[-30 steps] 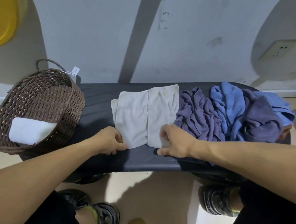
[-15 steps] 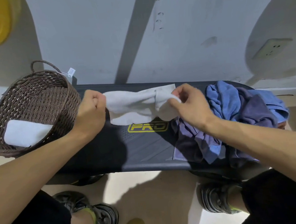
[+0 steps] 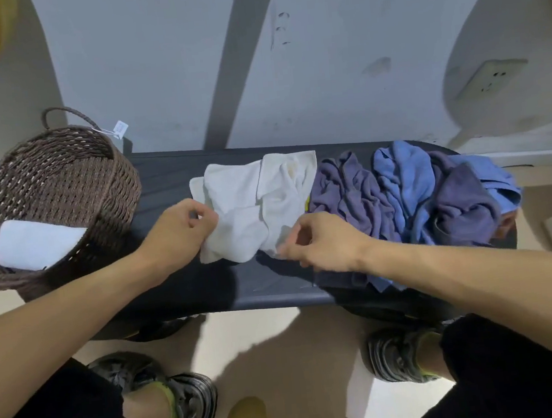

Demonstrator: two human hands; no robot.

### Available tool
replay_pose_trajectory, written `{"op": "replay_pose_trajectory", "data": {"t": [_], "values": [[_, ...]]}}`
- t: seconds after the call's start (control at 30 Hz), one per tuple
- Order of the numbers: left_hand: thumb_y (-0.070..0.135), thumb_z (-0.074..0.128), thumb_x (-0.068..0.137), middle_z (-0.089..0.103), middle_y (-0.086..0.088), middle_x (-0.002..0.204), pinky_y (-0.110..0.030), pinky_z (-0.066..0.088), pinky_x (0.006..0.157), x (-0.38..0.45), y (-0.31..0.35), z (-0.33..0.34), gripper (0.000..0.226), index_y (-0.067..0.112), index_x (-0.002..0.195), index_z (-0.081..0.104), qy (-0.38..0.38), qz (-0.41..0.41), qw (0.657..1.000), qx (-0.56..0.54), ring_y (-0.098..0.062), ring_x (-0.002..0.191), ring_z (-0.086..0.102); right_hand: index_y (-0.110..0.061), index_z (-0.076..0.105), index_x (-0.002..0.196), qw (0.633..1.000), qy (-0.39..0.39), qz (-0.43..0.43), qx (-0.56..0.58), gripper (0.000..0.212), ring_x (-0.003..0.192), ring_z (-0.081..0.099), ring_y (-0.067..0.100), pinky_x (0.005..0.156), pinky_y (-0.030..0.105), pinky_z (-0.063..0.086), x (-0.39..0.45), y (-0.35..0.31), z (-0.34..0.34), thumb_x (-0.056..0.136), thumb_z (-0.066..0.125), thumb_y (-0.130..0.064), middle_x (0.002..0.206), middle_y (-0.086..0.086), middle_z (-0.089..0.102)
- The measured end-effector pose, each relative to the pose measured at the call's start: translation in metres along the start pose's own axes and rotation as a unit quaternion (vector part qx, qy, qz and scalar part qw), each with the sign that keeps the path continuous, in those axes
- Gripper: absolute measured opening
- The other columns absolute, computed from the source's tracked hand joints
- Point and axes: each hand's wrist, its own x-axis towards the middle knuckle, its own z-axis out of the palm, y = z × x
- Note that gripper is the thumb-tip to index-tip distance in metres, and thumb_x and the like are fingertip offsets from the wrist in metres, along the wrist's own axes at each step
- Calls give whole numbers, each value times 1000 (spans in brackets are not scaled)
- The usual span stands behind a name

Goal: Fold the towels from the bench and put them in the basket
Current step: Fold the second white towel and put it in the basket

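White terry, the towel in hand [image 3: 254, 207] lay part-folded on the dark bench [image 3: 170, 186], between the wicker basket [image 3: 60, 183] at the left and a heap of purple and blue towels [image 3: 402, 192] touching its right edge. The left hand [image 3: 181, 232] pinched the near left corner; the right hand [image 3: 322, 238] pinched the near right corner. Layers sat uneven, with a loose flap at the far left. Risk noted: a further fold on this misalignment would likely set crooked, and the right hand could drag the purple cloth along. One folded white towel [image 3: 36, 242] already rested in the basket.
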Motion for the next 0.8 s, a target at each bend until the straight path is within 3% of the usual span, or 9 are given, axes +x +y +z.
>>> {"op": "replay_pose_trajectory", "data": {"t": [0.07,0.13,0.23,0.3,0.4,0.5,0.57,0.67,0.8], "values": [[31,62,94,73,-5,79,-37,57,65,-2,-3,7,13,18,92,62,-54,-36,998,-6,-21,68,69,-22,59,83,999,-5,-10,-53,27,64,56,-3,52,9,39,5,-2,17,84,72,-45,73,-15,61],[28,67,92,74,-6,77,-35,59,62,-5,-9,13,17,13,94,62,-105,-78,991,-7,-23,69,72,-17,61,88,997,-6,8,-80,33,64,53,1,52,13,37,13,0,27,85,70,-48,77,-11,62],[24,74,87,75,-5,74,-32,58,63,-8,-20,15,17,10,92,65,-172,-104,978,50,-23,72,72,-3,67,82,995,-22,69,-72,48,50,61,17,58,28,53,29,-1,34,87,68,-50,70,9,72],[22,73,87,75,-6,75,-31,59,64,-7,-27,15,14,9,89,68,-187,-105,974,76,-21,71,70,-8,64,73,993,-14,102,-55,50,40,60,19,54,26,55,37,-5,38,83,69,-56,58,7,68],[23,71,89,75,-7,76,-25,56,60,-4,-30,11,15,8,88,68,-172,-92,978,69,-18,69,70,-10,63,65,991,11,111,-74,54,36,62,18,45,23,51,48,-13,41,79,65,-62,52,5,66],[24,70,91,75,-5,73,-23,54,59,-3,-31,2,16,9,88,67,-184,-79,979,39,-12,64,70,-1,70,81,992,13,115,-57,35,46,68,28,47,28,55,58,-21,34,88,60,-34,64,12,71],[24,68,92,75,-5,72,-27,55,60,-2,-33,-5,16,9,87,66,-172,-79,981,32,-13,63,70,0,69,79,993,16,114,-25,22,58,72,34,58,38,62,63,-24,25,89,58,-16,68,16,73],[22,63,95,74,-7,75,-35,58,65,0,-38,-16,13,9,92,64,-107,-86,990,9,-18,68,68,0,62,72,989,48,118,78,15,64,74,33,61,49,62,62,-22,10,87,62,-3,66,13,73],[18,59,97,68,-10,92,-41,59,67,5,-43,-29,5,14,94,60,-11,-103,994,-25,-24,82,66,-2,62,76,978,147,66,133,10,64,72,28,71,52,61,53,-22,-22,85,59,-6,72,13,72]]}}
